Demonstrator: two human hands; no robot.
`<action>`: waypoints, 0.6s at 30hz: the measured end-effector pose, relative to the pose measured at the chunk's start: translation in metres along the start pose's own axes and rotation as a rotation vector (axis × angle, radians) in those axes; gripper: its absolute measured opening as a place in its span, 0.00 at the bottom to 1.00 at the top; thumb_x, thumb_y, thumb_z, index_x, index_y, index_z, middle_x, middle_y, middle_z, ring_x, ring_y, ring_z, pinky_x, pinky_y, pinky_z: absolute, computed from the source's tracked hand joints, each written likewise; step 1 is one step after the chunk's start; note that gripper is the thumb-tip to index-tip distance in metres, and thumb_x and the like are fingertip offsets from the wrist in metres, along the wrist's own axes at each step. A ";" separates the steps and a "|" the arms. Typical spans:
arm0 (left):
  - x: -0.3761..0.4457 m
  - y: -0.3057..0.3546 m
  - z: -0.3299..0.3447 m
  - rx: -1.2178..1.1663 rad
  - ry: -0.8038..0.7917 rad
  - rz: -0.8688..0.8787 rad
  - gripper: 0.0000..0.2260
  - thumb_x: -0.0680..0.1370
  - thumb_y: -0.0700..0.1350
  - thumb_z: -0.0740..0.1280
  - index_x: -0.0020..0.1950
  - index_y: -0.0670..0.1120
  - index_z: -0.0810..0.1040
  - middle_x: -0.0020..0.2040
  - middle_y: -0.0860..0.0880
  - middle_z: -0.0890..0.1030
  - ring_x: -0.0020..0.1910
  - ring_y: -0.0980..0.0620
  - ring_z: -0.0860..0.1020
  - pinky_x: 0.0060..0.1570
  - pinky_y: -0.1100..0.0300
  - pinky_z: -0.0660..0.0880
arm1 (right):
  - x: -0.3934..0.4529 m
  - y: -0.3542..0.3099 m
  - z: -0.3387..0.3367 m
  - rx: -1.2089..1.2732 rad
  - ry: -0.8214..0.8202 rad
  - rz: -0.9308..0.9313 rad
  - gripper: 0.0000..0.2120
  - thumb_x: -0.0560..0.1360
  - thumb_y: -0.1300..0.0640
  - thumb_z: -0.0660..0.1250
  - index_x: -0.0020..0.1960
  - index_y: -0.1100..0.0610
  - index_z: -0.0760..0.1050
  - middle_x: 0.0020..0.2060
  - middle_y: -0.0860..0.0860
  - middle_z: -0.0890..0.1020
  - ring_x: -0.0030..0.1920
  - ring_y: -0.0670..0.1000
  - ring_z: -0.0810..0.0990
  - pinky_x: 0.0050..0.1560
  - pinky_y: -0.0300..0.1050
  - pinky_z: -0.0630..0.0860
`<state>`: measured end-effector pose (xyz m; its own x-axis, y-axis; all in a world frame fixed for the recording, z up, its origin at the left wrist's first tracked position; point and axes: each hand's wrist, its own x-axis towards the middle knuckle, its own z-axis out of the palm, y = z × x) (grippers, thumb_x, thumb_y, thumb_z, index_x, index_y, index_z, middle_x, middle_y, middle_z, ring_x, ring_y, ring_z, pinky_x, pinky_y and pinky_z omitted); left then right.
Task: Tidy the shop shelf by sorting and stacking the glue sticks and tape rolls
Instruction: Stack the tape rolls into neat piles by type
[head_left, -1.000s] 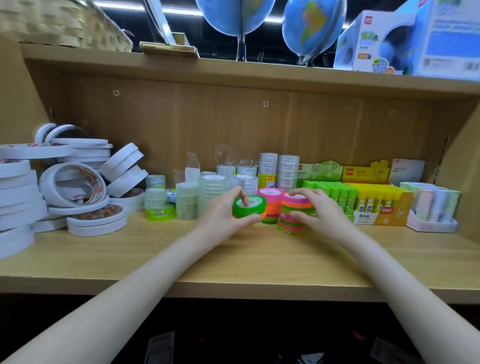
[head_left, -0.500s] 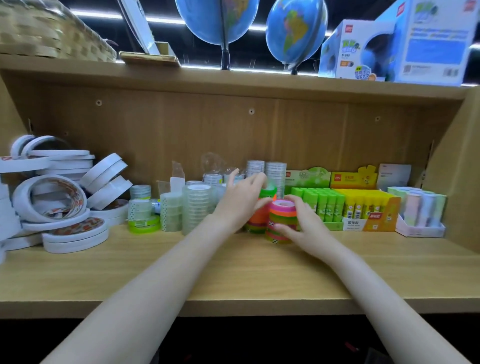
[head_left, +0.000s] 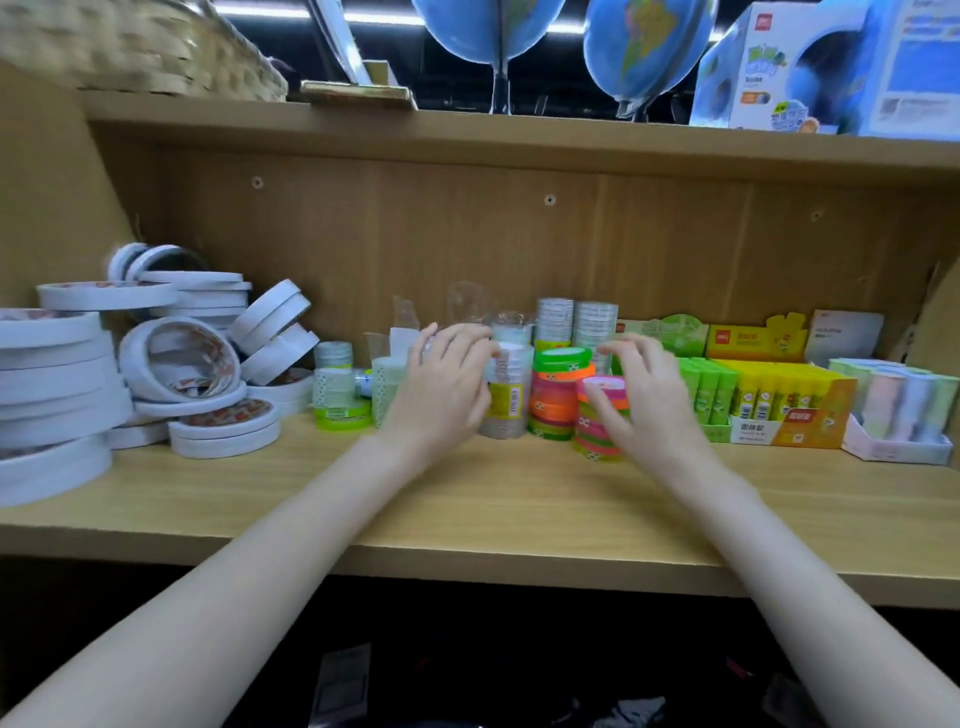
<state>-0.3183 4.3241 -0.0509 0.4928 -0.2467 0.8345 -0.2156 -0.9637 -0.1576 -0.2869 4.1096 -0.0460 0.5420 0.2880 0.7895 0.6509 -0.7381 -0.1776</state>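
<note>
1. On the wooden shelf (head_left: 467, 499), midway along, stand two stacks of bright rolls: the taller neon stack (head_left: 558, 395), capped by a green roll and set back toward the rear, and the shorter neon stack (head_left: 597, 421), topped pink, just in front and to its right; both look squared up, so I judge this colour group nearly finished.
2. The left hand (head_left: 447, 384) curls around a wrapped sleeve of clear tape (head_left: 506, 395) just left of the taller stack, fingers on its top and side; whether it truly grips or only steadies, I cannot tell, since the frame is blurred.
3. The right hand (head_left: 644, 400) hovers with fingers spread over and beside the shorter stack, holding nothing that I can see; it seems to be touching or almost touching it.
4. At the right, the green glue sticks (head_left: 706, 389) and yellow glue sticks (head_left: 769, 395) stand upright in their display box (head_left: 789, 431), neatly ranked; that part appears done.
5. At the far left, the white tape rolls (head_left: 176, 364) lie in a heap, some flat, some leaning, some on edge; small clear rolls (head_left: 335, 384) beside them sit loosely; by my reckoning this is the main work left.
</note>
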 end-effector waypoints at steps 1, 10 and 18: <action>-0.011 -0.011 -0.006 0.007 -0.011 -0.007 0.15 0.70 0.44 0.55 0.52 0.44 0.76 0.55 0.46 0.79 0.56 0.49 0.72 0.61 0.52 0.61 | 0.002 -0.011 0.004 0.009 0.021 -0.051 0.18 0.75 0.53 0.63 0.60 0.62 0.73 0.59 0.60 0.73 0.62 0.60 0.71 0.62 0.58 0.69; -0.076 -0.108 -0.060 0.056 -0.602 -0.311 0.27 0.78 0.41 0.60 0.76 0.45 0.55 0.77 0.44 0.51 0.74 0.46 0.56 0.68 0.57 0.59 | 0.029 -0.118 0.076 0.066 -0.182 -0.424 0.17 0.67 0.65 0.57 0.53 0.65 0.76 0.50 0.61 0.79 0.53 0.62 0.78 0.55 0.50 0.73; -0.095 -0.132 -0.066 0.213 -0.257 -0.090 0.15 0.70 0.46 0.54 0.39 0.49 0.81 0.36 0.53 0.80 0.41 0.50 0.80 0.55 0.49 0.74 | 0.070 -0.175 0.119 -0.282 -0.346 -0.600 0.18 0.75 0.67 0.55 0.65 0.63 0.65 0.60 0.59 0.73 0.61 0.59 0.70 0.60 0.43 0.58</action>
<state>-0.3919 4.4818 -0.0744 0.7038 -0.1517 0.6941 0.0056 -0.9757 -0.2189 -0.2995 4.3318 -0.0300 0.3033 0.8315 0.4655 0.7517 -0.5090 0.4194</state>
